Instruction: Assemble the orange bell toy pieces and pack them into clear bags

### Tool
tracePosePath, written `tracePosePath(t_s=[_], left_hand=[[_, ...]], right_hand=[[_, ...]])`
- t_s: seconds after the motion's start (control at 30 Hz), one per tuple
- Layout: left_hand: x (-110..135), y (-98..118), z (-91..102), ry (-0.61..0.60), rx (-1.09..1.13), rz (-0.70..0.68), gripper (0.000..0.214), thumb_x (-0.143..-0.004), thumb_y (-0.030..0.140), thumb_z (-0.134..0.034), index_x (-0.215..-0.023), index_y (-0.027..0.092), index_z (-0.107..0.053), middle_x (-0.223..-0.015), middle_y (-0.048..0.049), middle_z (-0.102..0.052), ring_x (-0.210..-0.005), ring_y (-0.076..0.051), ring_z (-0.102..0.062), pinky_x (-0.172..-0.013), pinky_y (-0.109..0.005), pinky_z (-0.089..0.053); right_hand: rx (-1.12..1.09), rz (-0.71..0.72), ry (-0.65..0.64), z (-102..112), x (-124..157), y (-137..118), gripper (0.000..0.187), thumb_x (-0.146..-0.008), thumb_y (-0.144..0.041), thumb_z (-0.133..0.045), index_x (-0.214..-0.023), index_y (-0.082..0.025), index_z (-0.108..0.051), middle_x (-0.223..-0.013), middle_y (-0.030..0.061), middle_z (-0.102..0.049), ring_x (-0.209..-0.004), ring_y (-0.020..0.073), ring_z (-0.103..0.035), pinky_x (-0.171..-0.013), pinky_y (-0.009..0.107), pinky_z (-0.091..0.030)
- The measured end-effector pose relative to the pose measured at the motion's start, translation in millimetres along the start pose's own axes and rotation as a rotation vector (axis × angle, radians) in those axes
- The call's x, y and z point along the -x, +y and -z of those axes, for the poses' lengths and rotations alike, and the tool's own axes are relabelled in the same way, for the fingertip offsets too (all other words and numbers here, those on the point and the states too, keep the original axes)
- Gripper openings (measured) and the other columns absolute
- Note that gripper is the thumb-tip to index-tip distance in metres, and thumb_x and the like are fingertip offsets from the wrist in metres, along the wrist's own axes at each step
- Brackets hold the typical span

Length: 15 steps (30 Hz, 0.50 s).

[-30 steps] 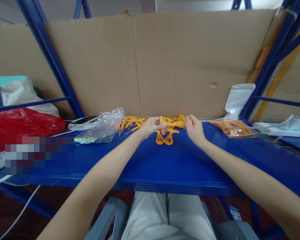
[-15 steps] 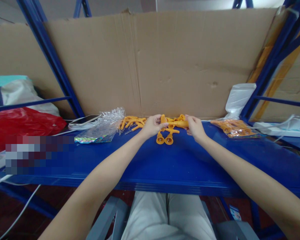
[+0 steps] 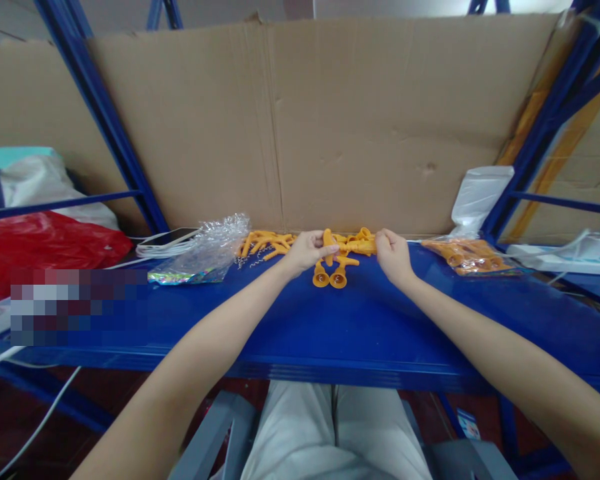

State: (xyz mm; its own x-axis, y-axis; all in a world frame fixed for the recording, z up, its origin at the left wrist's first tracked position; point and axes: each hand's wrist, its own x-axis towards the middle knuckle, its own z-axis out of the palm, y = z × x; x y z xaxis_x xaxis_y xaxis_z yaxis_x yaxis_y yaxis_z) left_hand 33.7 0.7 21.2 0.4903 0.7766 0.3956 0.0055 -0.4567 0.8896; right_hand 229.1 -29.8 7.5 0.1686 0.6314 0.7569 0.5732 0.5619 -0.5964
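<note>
Between my hands, held sideways, is an orange plastic corkscrew. My left hand pinches its T-shaped handle at the left end. My right hand is closed around the other end, and its fingers hide that part. Just below, two orange corkscrews lie with their bell-shaped mouths towards me. More orange bell-shaped pieces are partly hidden behind the held corkscrew. Beside my left hand lies a pile of orange handles with metal spiral screws.
A clear plastic bag and a phone with white cable lie to the left, near a red bag. Bagged orange pieces and a white power strip are at right. Cardboard backs the blue shelf.
My right hand has turned over on the corkscrew's right end, its fingers now wrapped closer with the knuckles up. My left hand stays nearly still on the handle.
</note>
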Motion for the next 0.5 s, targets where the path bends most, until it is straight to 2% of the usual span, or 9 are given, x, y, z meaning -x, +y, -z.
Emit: tracePosePath(t_s=[0.13, 0.3, 0.4, 0.5], left_hand=[[2, -2, -0.7, -0.057, 0.121, 0.087, 0.024, -0.066, 0.028, -0.074, -0.074, 0.010, -0.060, -0.065, -0.0037, -0.066, -0.058, -0.011, -0.062, -0.061, -0.025, -0.050], [1, -3, 1.7, -0.141, 0.266, 0.277, 0.017, -0.070, 0.023, -0.071, -0.074, 0.010, -0.061, -0.066, -0.0047, -0.067, -0.061, -0.011, -0.064, -0.066, -0.026, -0.050], [0, 0, 4.3, -0.179, 0.327, 0.366, 0.015, -0.073, 0.021, -0.069, -0.073, 0.010, -0.060, -0.066, -0.0061, -0.067, -0.059, -0.011, -0.063, -0.067, -0.026, -0.051], [1, 3, 5.1, -0.157, 0.341, 0.395, 0.011, -0.078, 0.018, -0.065, -0.073, 0.010, -0.059, -0.065, -0.0060, -0.067, -0.058, -0.011, -0.063, -0.067, -0.026, -0.051]], right_hand=[[0.074, 0.103, 0.021, 4, 2, -3, 0.033, -0.082, -0.036, -0.037, -0.054, -0.023, -0.024, -0.047, -0.0043, -0.026, -0.045, 0.0104, -0.028, -0.047, 0.025, -0.025], [0.130, 0.179, 0.016, 8, 3, -3, 0.037, -0.086, -0.043, -0.034, -0.057, -0.024, -0.022, -0.048, -0.0039, -0.026, -0.045, 0.0108, -0.029, -0.049, 0.026, -0.027], [0.129, 0.241, 0.016, 11, 2, -2, 0.034, -0.087, -0.042, -0.034, -0.059, -0.024, -0.026, -0.049, -0.0031, -0.030, -0.046, 0.0122, -0.033, -0.051, 0.027, -0.030], [0.119, 0.295, 0.017, 13, 1, -1, 0.030, -0.087, -0.039, -0.035, -0.062, -0.024, -0.032, -0.052, -0.0020, -0.035, -0.048, 0.0136, -0.039, -0.053, 0.028, -0.032]])
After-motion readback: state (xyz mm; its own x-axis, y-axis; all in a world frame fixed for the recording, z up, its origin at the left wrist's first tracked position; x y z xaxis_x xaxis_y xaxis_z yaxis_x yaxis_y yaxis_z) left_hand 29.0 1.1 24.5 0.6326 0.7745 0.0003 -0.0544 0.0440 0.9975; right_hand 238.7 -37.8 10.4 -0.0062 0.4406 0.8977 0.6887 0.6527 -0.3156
